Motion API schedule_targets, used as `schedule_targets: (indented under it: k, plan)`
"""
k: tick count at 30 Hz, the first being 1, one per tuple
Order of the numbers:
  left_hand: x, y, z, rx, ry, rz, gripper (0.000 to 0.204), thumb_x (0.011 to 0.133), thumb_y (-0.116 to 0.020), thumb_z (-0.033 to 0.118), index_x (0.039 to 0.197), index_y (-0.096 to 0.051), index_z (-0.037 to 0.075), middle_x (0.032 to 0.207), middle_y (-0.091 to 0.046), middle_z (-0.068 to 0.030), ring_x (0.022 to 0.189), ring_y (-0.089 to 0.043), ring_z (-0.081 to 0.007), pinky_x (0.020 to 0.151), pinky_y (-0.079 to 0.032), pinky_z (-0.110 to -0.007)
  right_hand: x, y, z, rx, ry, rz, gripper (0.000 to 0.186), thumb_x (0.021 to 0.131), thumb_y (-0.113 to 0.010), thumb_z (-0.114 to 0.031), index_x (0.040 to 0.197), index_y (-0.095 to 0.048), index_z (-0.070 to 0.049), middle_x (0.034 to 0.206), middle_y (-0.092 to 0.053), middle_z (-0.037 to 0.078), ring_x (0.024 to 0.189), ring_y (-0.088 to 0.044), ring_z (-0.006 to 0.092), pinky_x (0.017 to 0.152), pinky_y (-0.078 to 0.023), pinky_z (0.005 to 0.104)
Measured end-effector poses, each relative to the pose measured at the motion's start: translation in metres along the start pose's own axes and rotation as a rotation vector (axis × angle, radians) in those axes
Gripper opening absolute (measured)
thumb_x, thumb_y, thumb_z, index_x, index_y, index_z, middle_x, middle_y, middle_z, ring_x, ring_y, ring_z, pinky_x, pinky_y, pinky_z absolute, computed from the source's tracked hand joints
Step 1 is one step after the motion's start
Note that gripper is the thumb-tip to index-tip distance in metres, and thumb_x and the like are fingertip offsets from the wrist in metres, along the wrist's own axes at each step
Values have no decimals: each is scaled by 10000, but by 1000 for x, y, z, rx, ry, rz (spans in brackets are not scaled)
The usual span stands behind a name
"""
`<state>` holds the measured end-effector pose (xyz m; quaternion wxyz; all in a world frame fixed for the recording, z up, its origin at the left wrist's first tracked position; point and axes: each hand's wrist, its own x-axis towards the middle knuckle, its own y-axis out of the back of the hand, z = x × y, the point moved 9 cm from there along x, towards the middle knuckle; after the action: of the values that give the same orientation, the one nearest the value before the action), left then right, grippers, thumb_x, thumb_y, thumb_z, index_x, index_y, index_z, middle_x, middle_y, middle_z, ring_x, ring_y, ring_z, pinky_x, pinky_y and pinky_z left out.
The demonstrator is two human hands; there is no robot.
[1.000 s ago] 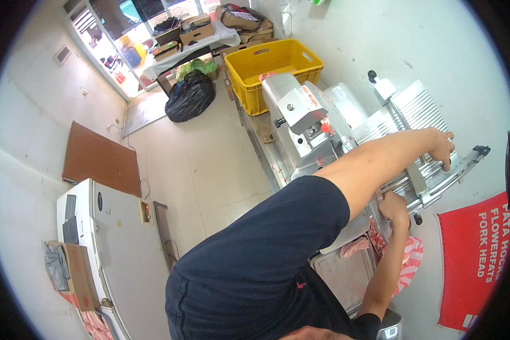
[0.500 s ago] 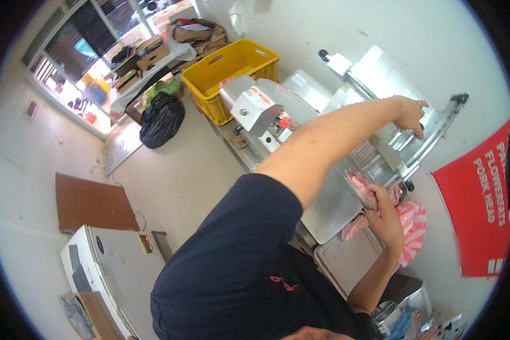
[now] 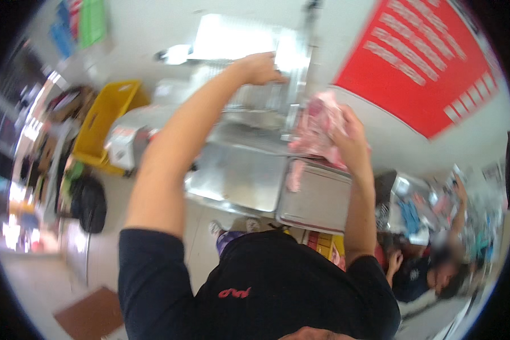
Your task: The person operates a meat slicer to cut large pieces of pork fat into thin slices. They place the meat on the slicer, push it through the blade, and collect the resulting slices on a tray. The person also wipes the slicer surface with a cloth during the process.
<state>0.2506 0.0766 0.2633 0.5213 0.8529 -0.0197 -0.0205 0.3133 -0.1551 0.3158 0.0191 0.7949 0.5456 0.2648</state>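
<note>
A metal meat slicer [image 3: 232, 173] stands in front of me, with a ribbed, shiny carriage at its far side. My left hand [image 3: 259, 69] reaches across to that carriage, its fingers curled over the handle part; blur hides the exact grip. My right hand [image 3: 351, 139] is closed on a slab of raw, pink and white meat [image 3: 318, 122], held up beside the slicer's right edge. Below it lies a metal tray [image 3: 317, 195], with a small strip of meat [image 3: 295, 174] on its left side.
A yellow crate [image 3: 105, 122] is at the left, near a black plastic bag [image 3: 88, 204]. A red sign [image 3: 408, 62] hangs on the wall. At the right, another person [image 3: 416, 277] reaches over a metal basin [image 3: 405, 190] among gloves and bags.
My view has swung to the right. The right hand has lifted the meat up from beside the slicer. My left hand stays at the carriage.
</note>
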Motion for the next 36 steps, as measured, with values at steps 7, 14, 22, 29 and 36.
schedule_targets:
  k: [7,14,22,29,36]
  plan:
    - [1,22,12,-51,69,-190,376,908,-525,176,1259,-626,266,809,-694,-137,899,-675,-325,1008,-441,-449,41,81,-48,171,44,182,291,983,-597,-136,1251,-578,-22,1110,-640,11,1030,-592,86,932,-481,280]
    - [-21,25,-13,-96,328,-186,449,1030,-473,407,1321,-580,82,884,-720,-169,924,-671,-360,993,-444,-450,94,106,-29,-80,290,509,301,972,-645,-217,1163,-584,7,991,-676,107,906,-631,186,792,-496,334]
    - [-86,31,-41,-270,443,-144,429,963,-597,405,1208,-672,60,1059,-721,-184,1039,-666,-343,983,-479,-453,18,58,288,-520,-131,458,464,894,-549,-72,1348,-506,14,1304,-583,254,1266,-543,380,1078,-406,438]
    - [-246,131,3,-604,521,329,346,947,-651,264,1234,-640,69,1218,-668,-143,1123,-634,-323,991,-493,-435,-134,-21,358,238,-130,262,343,913,-597,-27,1255,-626,-24,1239,-658,116,1119,-625,224,947,-501,352]
    - [-578,125,118,-704,1062,911,179,947,-655,133,1078,-686,16,1016,-701,-103,992,-662,-236,900,-510,-353,-269,-71,309,104,-526,539,70,955,-599,-100,926,-644,-55,718,-520,-46,620,-443,54,536,-331,238]
